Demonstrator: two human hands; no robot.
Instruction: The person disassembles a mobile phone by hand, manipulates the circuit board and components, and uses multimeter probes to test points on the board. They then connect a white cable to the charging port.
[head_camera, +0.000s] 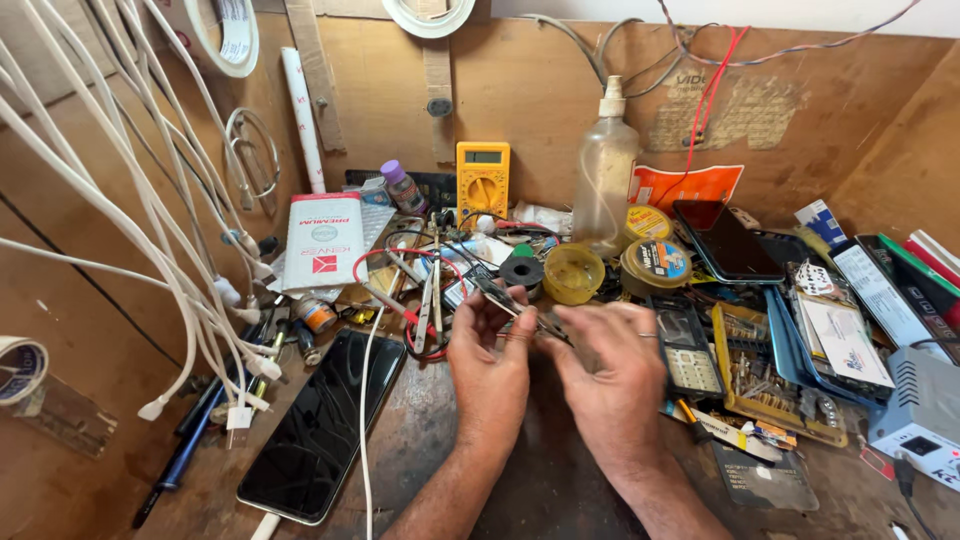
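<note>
- Far left: bundle of white charging cables (150, 230) hangs down w/ loose plug ends over the counter (480, 490). A tape roll (18, 370) sits at the left edge.
- Black smartphone (322, 425) lies screen-up on the counter, left of the forearms, w/ a white cable running alongside it.
- Behind it: white packet w/ red mark (322, 240) leans on the back wall. Yellow multimeter (483, 180) stands further right.
- Left hand (487, 355): grip closed, thumb + fingers pinching the near end of a small circuit board (497, 296), held just above the counter, mid-frame.
- Right hand (612, 365): grip closed too, fingers curled on a thin metal tool (553, 328), prob. tweezers, tip at the board. Exact contact point too small to tell.
- Board is thus between both hands, raised, in front of the black tape roll (521, 270) and yellow tub (573, 273).
- Right: clear spray bottle (603, 170), dark phone (735, 245), keypad phone body (685, 350), yellow parts tray (752, 370), grey power unit (920, 415).
- Risks (my read): board held only by a fingertip pinch, so a tool slip could flick it into the clutter, where it'd be hard to find. Tip pressure could scrape tracks or pop a small part. Red + white wires near the left hand could snag. Screen-up smartphone close by could get scratched by a dropped tool.
</note>
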